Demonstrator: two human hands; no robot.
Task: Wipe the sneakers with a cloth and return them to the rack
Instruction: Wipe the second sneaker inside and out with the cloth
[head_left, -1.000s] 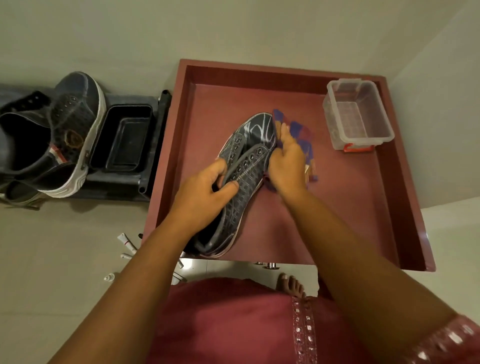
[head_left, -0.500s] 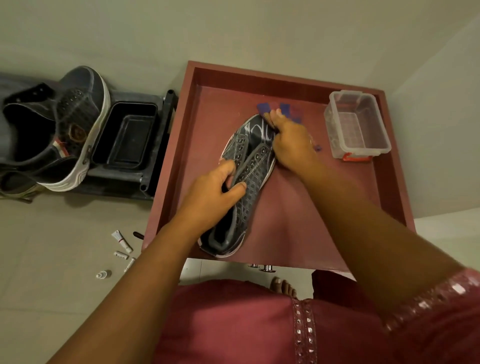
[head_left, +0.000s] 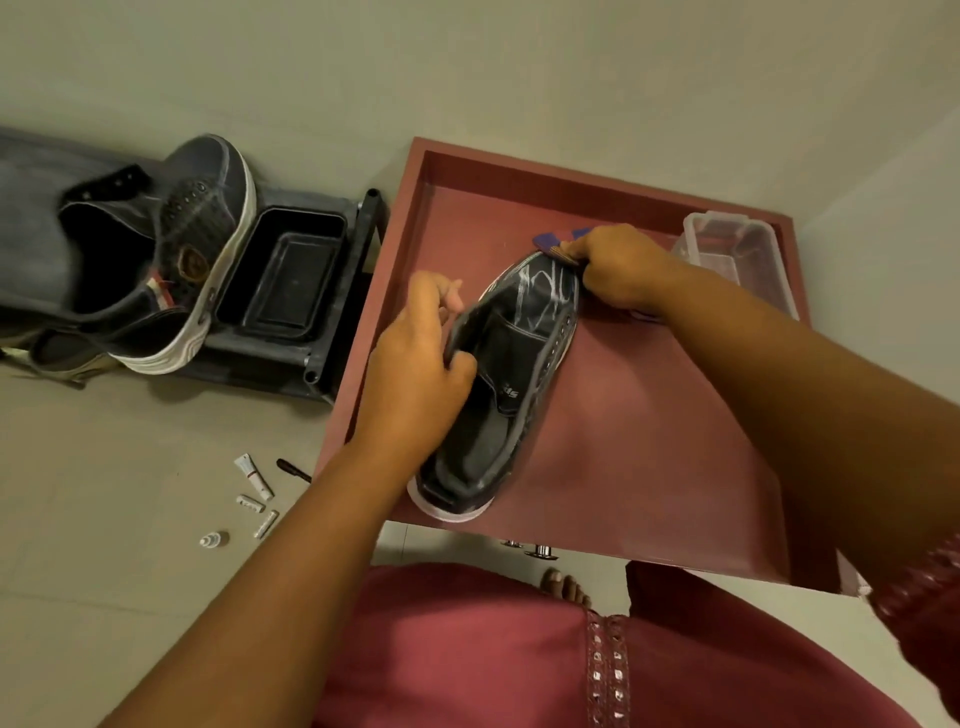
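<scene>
Left hand (head_left: 415, 358) grips sneaker (head_left: 511, 374) by its side on tray (head_left: 649, 441) — right hand (head_left: 618, 270) pinches cloth (head_left: 550, 241) against the toe

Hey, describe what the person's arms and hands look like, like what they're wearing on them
Both forearms are bare, and no rings, watch or gloves show on the left hand or the right hand. Only the right arm shows a sleeve: maroon fabric with a cuff trimmed in small shiny, sequin-like pieces, at the frame's right edge. The garment below is the same maroon, with a similar shiny strip.
</scene>
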